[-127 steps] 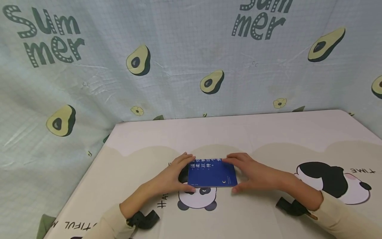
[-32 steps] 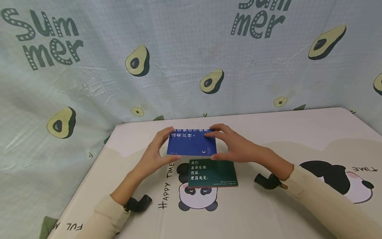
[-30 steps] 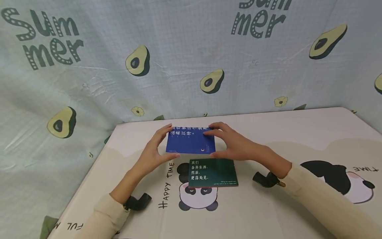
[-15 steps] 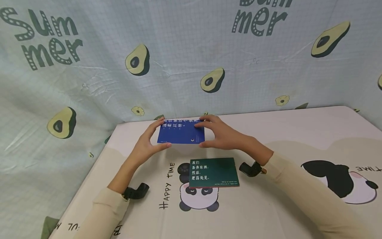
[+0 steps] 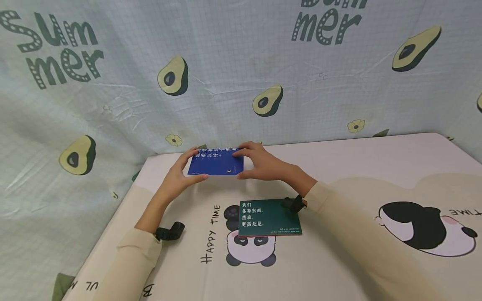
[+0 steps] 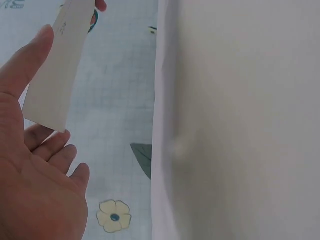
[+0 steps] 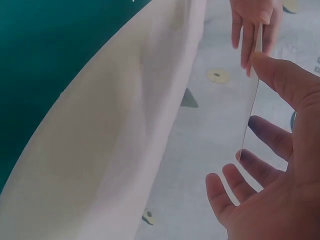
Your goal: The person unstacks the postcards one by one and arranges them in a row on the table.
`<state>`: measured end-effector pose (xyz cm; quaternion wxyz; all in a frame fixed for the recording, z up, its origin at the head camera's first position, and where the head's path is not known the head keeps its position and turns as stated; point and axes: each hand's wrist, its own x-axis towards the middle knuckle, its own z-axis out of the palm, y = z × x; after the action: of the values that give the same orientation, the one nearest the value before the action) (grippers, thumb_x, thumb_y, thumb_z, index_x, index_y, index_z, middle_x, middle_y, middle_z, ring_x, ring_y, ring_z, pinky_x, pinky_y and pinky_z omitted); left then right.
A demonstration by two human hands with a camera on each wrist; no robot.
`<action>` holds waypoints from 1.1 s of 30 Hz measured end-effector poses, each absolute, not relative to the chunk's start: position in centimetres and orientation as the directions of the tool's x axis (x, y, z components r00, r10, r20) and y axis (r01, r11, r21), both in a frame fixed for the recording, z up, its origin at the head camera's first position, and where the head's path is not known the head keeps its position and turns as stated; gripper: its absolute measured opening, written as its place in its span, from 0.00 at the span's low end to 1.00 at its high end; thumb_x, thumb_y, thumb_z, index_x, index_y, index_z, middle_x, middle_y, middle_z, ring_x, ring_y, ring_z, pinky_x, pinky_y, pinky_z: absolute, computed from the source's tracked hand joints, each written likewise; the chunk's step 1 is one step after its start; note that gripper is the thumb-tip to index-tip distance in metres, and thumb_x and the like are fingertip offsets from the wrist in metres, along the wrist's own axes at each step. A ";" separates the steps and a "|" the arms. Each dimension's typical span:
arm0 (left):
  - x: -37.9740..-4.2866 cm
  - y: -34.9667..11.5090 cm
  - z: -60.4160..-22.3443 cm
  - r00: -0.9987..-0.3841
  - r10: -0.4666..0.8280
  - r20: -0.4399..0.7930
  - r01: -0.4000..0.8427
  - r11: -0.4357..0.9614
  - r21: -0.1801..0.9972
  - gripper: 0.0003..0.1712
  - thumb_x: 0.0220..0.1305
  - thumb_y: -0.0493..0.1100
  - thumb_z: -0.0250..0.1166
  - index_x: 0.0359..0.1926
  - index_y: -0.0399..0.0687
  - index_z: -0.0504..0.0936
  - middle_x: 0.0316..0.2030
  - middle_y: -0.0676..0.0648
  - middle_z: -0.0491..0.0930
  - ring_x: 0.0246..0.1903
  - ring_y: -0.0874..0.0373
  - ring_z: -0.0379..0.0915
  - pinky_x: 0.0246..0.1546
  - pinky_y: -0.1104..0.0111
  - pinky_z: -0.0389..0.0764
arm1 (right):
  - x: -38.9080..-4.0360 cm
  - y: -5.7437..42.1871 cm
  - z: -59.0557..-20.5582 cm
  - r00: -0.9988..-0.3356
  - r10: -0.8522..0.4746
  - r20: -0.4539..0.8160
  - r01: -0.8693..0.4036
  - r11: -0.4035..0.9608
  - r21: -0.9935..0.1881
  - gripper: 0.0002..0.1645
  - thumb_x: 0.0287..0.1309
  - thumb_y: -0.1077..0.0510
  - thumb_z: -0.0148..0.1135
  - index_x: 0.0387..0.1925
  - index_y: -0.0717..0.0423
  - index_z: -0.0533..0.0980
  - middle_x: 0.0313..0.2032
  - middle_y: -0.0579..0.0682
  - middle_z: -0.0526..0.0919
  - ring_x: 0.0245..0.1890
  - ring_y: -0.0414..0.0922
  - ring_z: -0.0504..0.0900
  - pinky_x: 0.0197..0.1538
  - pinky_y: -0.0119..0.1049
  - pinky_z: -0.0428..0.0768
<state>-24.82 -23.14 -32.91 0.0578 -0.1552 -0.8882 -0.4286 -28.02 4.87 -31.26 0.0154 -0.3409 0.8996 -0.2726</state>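
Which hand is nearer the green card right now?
Right. The right hand is raised beyond the far edge of the green card; the left hand is farther off, to its left.

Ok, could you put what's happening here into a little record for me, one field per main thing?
Held item: blue card with white lettering, in the air
Left hand: grips the blue card's left end
Right hand: grips its right end
Lying flat: green card with white lettering, red along its near edge
Surface: printed tablecloth, a panda partly covered by the green card
Wrists: black camera on each
Backdrop: avocado-print cloth
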 end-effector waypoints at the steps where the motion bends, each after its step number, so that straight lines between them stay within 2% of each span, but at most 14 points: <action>1: -24.6 -23.1 -32.5 -0.948 0.225 0.223 0.315 0.584 0.748 0.50 0.54 0.48 0.73 0.72 0.47 0.56 0.73 0.50 0.49 0.72 0.49 0.40 0.68 0.50 0.47 | -28.2 4.6 -31.4 -0.767 -0.623 0.155 -0.604 0.619 -0.502 0.39 0.52 0.46 0.69 0.65 0.51 0.69 0.68 0.55 0.58 0.68 0.53 0.54 0.65 0.51 0.63; 5: -25.1 -23.9 -32.6 -0.949 0.231 0.215 0.312 0.579 0.753 0.48 0.54 0.47 0.73 0.71 0.45 0.58 0.73 0.51 0.51 0.72 0.49 0.39 0.69 0.51 0.46 | -28.7 3.6 -31.8 -0.779 -0.614 0.128 -0.583 0.633 -0.509 0.39 0.52 0.46 0.69 0.65 0.51 0.69 0.68 0.54 0.59 0.68 0.53 0.54 0.65 0.51 0.62; 14: -26.2 -25.5 -33.9 -0.958 0.213 0.192 0.283 0.604 0.745 0.46 0.54 0.46 0.73 0.70 0.44 0.60 0.72 0.49 0.52 0.72 0.47 0.38 0.66 0.42 0.43 | -30.1 1.8 -32.9 -0.813 -0.580 0.060 -0.506 0.651 -0.566 0.40 0.50 0.47 0.72 0.64 0.49 0.70 0.69 0.53 0.58 0.69 0.52 0.53 0.65 0.52 0.62; 22: -26.8 -26.5 -34.8 -0.972 0.206 0.114 0.222 0.639 0.736 0.45 0.54 0.48 0.73 0.69 0.45 0.62 0.73 0.48 0.51 0.72 0.48 0.35 0.67 0.43 0.41 | -30.4 0.8 -33.9 -0.813 -0.581 0.038 -0.491 0.650 -0.580 0.39 0.50 0.47 0.72 0.64 0.49 0.70 0.70 0.53 0.57 0.69 0.54 0.51 0.66 0.50 0.60; 27: -27.2 -27.1 -35.1 -0.972 0.209 0.108 0.219 0.644 0.733 0.45 0.53 0.49 0.73 0.69 0.46 0.63 0.73 0.48 0.50 0.73 0.47 0.32 0.67 0.42 0.40 | -30.6 0.4 -34.0 -0.819 -0.573 0.009 -0.467 0.659 -0.590 0.40 0.50 0.46 0.72 0.65 0.48 0.70 0.70 0.52 0.58 0.69 0.53 0.51 0.67 0.50 0.60; 33: -27.6 -27.7 -35.6 -0.972 0.209 0.110 0.223 0.663 0.715 0.45 0.52 0.48 0.74 0.68 0.44 0.64 0.73 0.47 0.52 0.73 0.48 0.34 0.67 0.44 0.41 | -30.9 -0.3 -34.1 -0.820 -0.572 -0.009 -0.460 0.669 -0.583 0.39 0.51 0.47 0.71 0.65 0.48 0.70 0.70 0.51 0.58 0.69 0.53 0.51 0.67 0.50 0.59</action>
<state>-27.62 -27.72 -35.55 0.0093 -0.1185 -0.9117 -0.3933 -30.87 -0.35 -34.10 0.0958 -0.2840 0.9085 -0.2911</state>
